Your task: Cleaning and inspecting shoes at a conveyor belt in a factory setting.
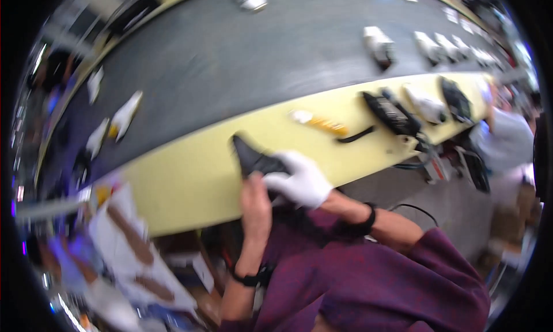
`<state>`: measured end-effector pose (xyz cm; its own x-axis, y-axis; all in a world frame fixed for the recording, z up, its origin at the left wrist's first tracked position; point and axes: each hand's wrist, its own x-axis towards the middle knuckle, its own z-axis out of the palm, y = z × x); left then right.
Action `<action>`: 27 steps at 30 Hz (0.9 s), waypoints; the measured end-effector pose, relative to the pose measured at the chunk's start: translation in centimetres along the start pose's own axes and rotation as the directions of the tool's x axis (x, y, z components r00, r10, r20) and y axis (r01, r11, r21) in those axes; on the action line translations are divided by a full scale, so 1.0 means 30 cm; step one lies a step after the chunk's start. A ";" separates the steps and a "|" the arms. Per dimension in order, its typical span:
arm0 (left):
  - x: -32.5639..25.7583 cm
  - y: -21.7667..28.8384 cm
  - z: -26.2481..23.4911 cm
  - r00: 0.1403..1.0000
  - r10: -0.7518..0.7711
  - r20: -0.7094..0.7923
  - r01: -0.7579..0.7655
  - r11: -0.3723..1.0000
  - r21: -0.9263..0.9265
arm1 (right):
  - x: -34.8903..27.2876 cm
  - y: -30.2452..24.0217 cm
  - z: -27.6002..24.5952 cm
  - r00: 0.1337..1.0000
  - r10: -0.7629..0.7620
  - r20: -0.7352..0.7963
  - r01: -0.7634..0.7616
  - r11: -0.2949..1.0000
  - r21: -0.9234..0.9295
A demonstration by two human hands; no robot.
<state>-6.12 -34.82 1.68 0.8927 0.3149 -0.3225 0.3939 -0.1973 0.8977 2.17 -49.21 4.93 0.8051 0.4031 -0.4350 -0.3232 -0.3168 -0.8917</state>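
A black shoe [251, 153] is between my hands over the yellow bench, its narrow end pointing away from me to the upper left. My bare left hand [254, 202] closes on its near left side. A white glove covers my right hand [302, 179], which grips the shoe from the right, thumb towards the left. Motion blur hides fine detail, and my hands cover the shoe's near part. Beyond my right hand lie an orange-yellow tube or bottle with a white end [319, 123] and a curved black strip [357, 135].
Along the yellow bench [184, 182] to the right are black shoes [391, 113] and a white shoe [425, 104]. A wide grey belt [230, 61] runs behind it, carrying several white shoes [378, 46]. Another person [504, 139] is at the far right; cartons stand low on the right.
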 end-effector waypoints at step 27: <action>0.268 0.089 -0.226 1.000 -0.015 -0.022 0.020 0.963 0.270 | -0.179 0.528 -1.984 0.320 -0.042 -0.946 -0.851 0.426 -0.307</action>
<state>0.62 -26.53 3.52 0.8817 0.3378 -0.3293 0.4564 -0.4345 0.7765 22.33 -107.49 0.54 0.7421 -0.6701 0.0162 -0.6703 -0.7416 0.0282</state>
